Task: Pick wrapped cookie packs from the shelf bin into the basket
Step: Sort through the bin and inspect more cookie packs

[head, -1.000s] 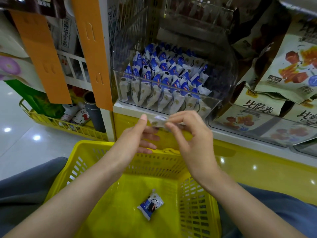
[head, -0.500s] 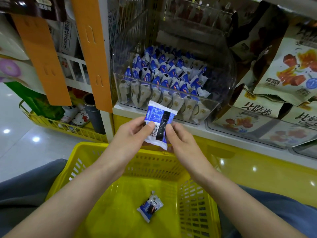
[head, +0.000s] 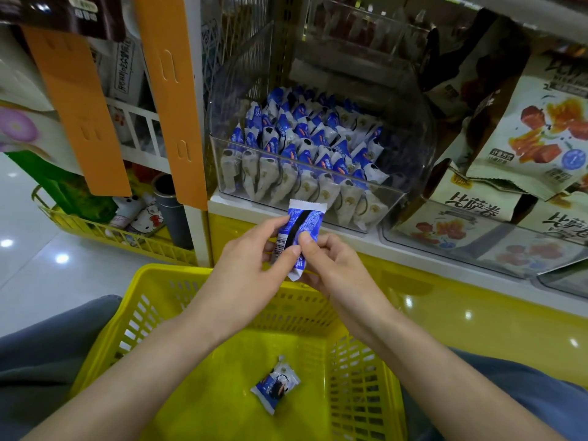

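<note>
A glossy pale floor (head: 47,281) fills the left of the frame and a yellow shelf ledge (head: 477,329) crosses the right. The clear shelf bin (head: 396,202), upper centre, is packed with blue-and-white packs. Compared with half a second ago, my thumbs now meet on the cookie pack (head: 304,222) and it looks narrower. My left hand (head: 241,275) and right hand (head: 334,268) pinch it at centre frame, above the yellow basket (head: 152,281). It is blue with a black stripe, white crimped ends and a barcode. A second pack (head: 275,388) lies on the basket's bottom.

Counted one yellow basket (head: 152,313) with one cookie pack (head: 275,388) inside, plus one held pack (head: 302,224) between two hands: left hand (head: 245,268), right hand (head: 331,265). One clear bin (head: 413,148) had too many packs to count.
</note>
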The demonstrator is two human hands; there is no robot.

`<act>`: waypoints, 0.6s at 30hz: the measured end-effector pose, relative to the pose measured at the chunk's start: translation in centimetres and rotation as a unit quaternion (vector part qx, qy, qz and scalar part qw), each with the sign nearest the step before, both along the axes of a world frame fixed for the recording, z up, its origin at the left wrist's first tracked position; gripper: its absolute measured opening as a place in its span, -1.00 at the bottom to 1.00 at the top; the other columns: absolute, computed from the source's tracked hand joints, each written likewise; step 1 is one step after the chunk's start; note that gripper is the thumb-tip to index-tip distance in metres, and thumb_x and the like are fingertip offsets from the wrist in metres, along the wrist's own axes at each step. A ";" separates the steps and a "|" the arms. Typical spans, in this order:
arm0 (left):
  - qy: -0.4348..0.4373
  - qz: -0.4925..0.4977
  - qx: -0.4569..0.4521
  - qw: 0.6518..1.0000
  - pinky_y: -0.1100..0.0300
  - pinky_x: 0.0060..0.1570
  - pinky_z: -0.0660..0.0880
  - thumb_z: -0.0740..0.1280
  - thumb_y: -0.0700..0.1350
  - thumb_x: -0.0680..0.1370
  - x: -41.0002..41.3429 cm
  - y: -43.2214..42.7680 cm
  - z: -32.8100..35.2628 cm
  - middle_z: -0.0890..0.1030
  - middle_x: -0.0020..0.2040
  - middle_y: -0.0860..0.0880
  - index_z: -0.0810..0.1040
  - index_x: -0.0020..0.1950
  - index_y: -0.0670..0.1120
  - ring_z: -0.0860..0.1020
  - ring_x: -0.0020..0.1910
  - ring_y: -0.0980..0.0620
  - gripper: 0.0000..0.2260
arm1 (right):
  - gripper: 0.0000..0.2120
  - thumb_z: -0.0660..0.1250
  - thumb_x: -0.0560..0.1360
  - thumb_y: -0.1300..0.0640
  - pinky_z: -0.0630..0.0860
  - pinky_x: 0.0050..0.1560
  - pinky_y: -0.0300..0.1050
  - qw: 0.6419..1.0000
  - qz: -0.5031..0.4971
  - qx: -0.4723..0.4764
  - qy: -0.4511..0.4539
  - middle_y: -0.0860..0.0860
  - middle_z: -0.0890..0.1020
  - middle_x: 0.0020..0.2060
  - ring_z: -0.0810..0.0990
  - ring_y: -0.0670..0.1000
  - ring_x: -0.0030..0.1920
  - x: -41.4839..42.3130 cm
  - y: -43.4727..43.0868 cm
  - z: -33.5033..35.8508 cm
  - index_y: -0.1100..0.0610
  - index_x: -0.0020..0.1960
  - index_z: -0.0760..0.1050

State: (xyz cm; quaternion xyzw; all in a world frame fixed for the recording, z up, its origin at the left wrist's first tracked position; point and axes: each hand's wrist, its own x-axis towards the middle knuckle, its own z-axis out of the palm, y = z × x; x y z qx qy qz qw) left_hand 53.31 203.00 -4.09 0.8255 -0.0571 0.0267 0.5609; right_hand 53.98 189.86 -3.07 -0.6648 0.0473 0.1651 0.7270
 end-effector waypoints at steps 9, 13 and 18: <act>0.000 -0.028 0.011 1.000 0.48 0.02 0.42 0.17 -0.14 0.60 0.1 0.2 -0.4 0.59 0.11 0.15 0.43 0.31 0.04 0.53 0.06 0.30 -0.71 | -0.67 0.27 0.52 0.16 0.59 0.01 -0.12 0.999 0.012 0.004 -0.032 0.15 0.60 0.10 0.62 0.05 0.06 0.1 -0.1 -0.3 0.17 0.27 0.39; -0.034 -0.016 0.088 0.995 0.45 -0.14 0.41 0.13 -0.13 0.61 0.2 0.6 -0.3 0.61 0.00 0.06 0.43 0.31 0.02 0.55 -0.07 0.18 -0.71 | -0.69 0.25 0.53 0.20 0.61 -0.05 -0.16 0.999 0.030 0.004 -0.043 0.15 0.59 0.09 0.61 -0.05 -0.02 0.2 0.0 -0.4 0.19 0.26 0.38; -0.089 0.009 0.211 0.973 0.06 -0.11 0.50 0.14 -0.04 0.59 -0.2 0.9 0.0 0.61 0.01 -0.04 0.42 0.31 -0.01 0.56 -0.07 -0.02 -0.70 | -0.75 0.27 0.51 0.23 0.59 -0.09 -0.15 0.995 0.055 -0.035 -0.075 0.01 0.58 0.00 0.62 -0.16 -0.15 0.3 0.1 -0.8 0.16 0.18 0.38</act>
